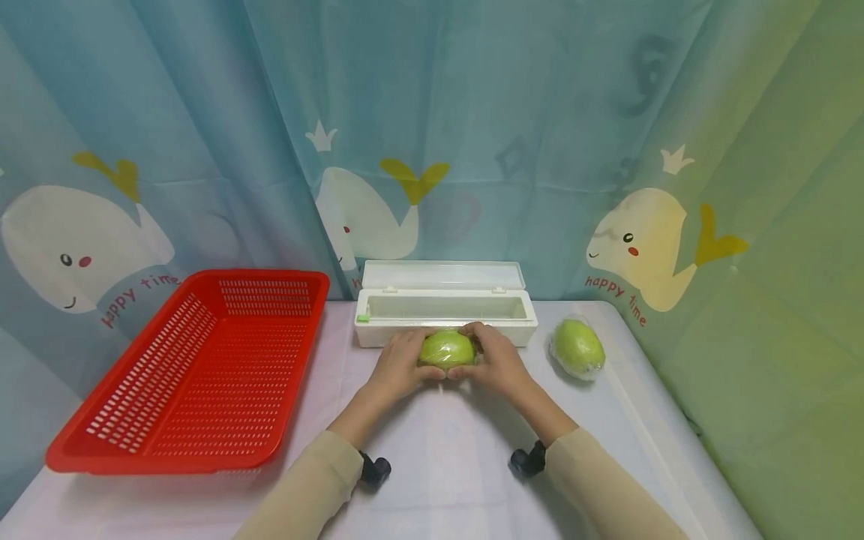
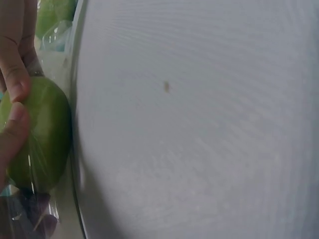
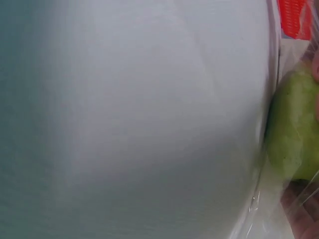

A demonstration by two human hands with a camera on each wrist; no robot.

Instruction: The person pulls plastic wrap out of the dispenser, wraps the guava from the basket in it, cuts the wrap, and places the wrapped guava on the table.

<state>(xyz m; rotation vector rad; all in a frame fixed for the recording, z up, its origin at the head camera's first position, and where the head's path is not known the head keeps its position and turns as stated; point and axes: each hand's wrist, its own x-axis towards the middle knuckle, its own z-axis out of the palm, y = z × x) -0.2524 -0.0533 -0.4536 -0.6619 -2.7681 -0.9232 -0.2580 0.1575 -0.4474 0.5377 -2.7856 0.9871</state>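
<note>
In the head view a green fruit (image 1: 448, 350) in clear cling film lies between both hands, in front of a white cling film box (image 1: 445, 306) with its lid up. My left hand (image 1: 398, 367) grips the fruit's left side, my right hand (image 1: 495, 363) its right side. The thumbs come close together at the near side. Loose film stretches past the fruit (image 2: 42, 134) in the left wrist view. From the right wrist, the fruit (image 3: 294, 124) shows at the right edge, with fingertips (image 3: 299, 211) below it under the film.
A second wrapped green fruit (image 1: 578, 349) lies to the right of the box. On the left stands a large red plastic basket (image 1: 297, 390). The white-covered table (image 1: 445, 465) backs onto a blue curtain (image 1: 486, 112) printed with whales.
</note>
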